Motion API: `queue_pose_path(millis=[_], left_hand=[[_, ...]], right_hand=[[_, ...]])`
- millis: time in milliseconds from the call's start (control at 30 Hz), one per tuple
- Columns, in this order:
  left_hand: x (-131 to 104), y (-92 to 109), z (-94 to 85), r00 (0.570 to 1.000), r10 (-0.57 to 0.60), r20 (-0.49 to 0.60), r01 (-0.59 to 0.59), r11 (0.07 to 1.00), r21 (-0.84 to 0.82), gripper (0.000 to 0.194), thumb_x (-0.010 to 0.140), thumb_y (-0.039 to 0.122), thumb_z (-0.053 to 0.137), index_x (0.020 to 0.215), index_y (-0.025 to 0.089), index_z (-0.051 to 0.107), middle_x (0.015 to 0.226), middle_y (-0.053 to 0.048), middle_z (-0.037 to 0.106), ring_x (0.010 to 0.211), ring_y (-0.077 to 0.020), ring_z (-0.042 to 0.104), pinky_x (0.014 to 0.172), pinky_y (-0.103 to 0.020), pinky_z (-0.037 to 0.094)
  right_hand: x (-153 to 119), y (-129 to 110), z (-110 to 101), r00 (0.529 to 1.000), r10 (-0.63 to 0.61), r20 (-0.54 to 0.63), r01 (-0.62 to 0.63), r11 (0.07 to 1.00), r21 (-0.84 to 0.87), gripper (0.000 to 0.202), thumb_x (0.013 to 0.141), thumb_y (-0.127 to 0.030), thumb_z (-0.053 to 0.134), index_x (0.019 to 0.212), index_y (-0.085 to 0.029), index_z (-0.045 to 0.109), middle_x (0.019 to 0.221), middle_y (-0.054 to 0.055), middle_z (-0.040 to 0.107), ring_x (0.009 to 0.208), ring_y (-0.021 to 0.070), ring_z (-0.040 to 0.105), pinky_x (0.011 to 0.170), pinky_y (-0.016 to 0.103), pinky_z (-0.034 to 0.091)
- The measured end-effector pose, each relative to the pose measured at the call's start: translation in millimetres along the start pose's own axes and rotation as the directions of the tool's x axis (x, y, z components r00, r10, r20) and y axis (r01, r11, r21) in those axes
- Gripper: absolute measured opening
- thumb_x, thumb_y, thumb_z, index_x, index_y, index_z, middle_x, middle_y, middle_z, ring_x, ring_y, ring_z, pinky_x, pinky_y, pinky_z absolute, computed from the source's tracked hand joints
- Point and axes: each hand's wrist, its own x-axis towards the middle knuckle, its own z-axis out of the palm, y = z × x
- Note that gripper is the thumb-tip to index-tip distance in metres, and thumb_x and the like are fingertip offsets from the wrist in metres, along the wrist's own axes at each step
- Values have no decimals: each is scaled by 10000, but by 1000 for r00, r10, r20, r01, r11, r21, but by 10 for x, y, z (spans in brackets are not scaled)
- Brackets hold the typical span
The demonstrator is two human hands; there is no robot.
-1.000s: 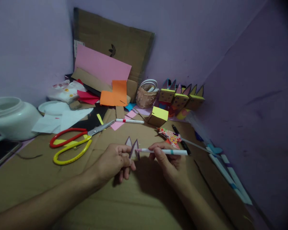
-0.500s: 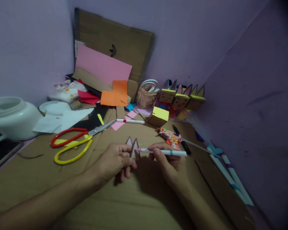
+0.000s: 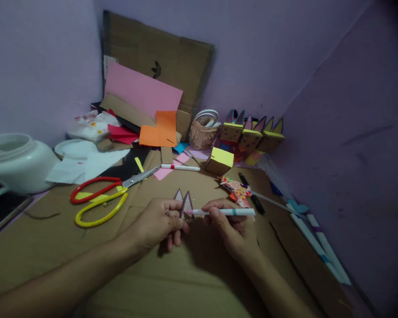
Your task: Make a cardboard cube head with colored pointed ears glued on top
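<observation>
Between its thumb and fingers, my left hand pinches two pointed paper ears with dark outlines, above the cardboard sheet. A white marker with a teal band is gripped by my right hand, its pink tip touching the right-hand ear. Beyond the hands stands a small cardboard box with a yellow top. Red and yellow scissors lie open to the left of my left hand.
A white pot stands at the left. Paper scraps, an orange sheet and a small basket are at the back. Several eared box figures stand back right. A patterned paper piece, black pen and markers lie at right.
My right hand has shifted the marker slightly to the left, and its tip now rests on the ear's lower part. My left hand and the ears have hardly moved.
</observation>
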Motion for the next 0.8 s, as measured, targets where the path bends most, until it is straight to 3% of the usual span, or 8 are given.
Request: queue_pose_path(millis=[233,400,633,800], left_hand=[[-2,19,9,1000,-26,-9,26,1000,11,138,602,217,589,698,124,554,417,31,553,262,-67,433,261,-137,325],[-4,31,13,999,-22,-38,20,998,-52,199,542,216,620,702,113,563,554,-17,638,289,-66,460,265,-154,362],[9,14,4,996,-83,-21,81,993,-81,140,509,204,602,609,120,551,520,-26,625,287,-74,464,250,-149,345],[-2,29,9,997,-83,6,83,992,-96,152,502,192,578,637,138,533,481,9,595,283,-71,454,247,-142,345]], right_hand=[[10,-2,-3,1000,-8,-7,7,1000,-15,253,864,-377,535,767,-166,636,580,-1,571,513,107,501,458,197,360],[30,-8,-9,996,-69,-61,69,998,1,212,874,-348,532,813,-180,647,618,0,595,573,120,543,520,214,394],[23,-1,-16,993,-80,-82,80,997,-2,188,874,-328,543,801,-194,653,609,-12,593,567,111,539,522,208,389],[3,37,-11,999,-32,-3,32,998,52,174,877,-338,540,879,-210,658,677,0,610,616,122,552,544,214,401]])
